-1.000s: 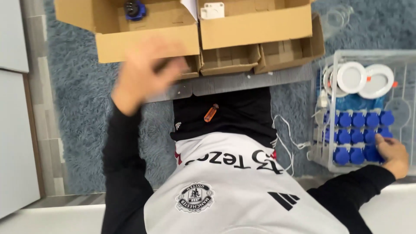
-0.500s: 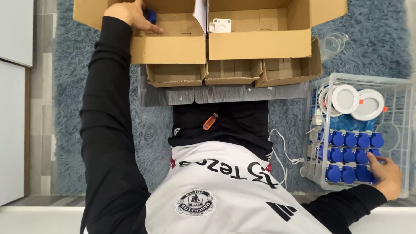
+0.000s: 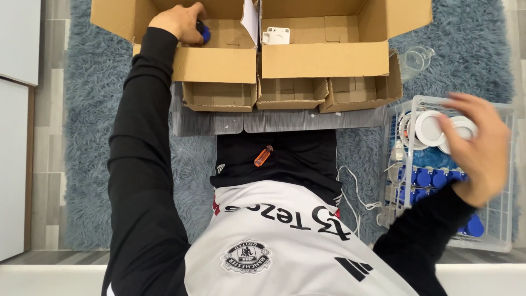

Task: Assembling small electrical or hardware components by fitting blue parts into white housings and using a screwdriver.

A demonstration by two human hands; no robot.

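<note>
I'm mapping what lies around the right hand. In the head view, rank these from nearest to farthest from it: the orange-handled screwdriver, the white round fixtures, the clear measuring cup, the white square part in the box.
1. white round fixtures, in the wire basket, beside the right hand.
2. clear measuring cup, on the rug above the basket.
3. white square part, in the right cardboard box; orange-handled screwdriver, on the lap: too close to call.

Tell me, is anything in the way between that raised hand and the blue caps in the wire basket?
Nothing visible blocks it. The right hand hovers open above the white wire basket, directly over the blue caps. The basket is open on top; white round discs lie beside the caps, not over them.
</note>
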